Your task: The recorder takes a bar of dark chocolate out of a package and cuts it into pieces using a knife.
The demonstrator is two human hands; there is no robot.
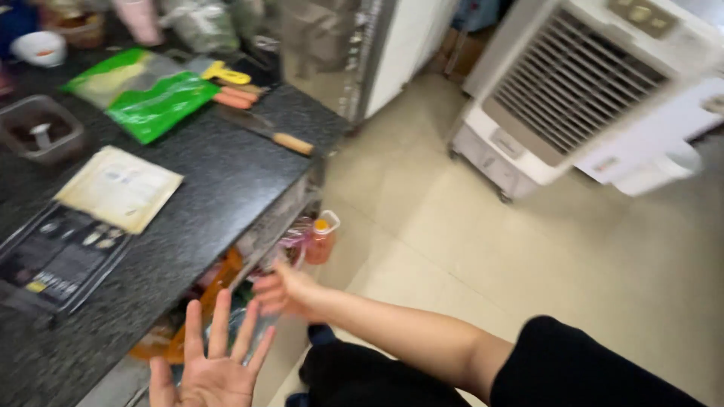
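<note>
Orange bottle [322, 240] on shelf under table [226, 181], just beyond right hand [283, 292]. Both hands empty; left hand [211, 362] fingers spread, right loosely open.

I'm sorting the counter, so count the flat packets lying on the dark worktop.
3: a green packet toward the back, a cream packet in the middle, a black packet nearest the near edge. The cluttered back may hide more.

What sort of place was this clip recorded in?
Most likely a home kitchen: a dark speckled stone counter carries a wooden-handled knife, orange carrots and a green plastic food bag, while a white box-shaped air cooler stands on the pale tiled floor.
</note>
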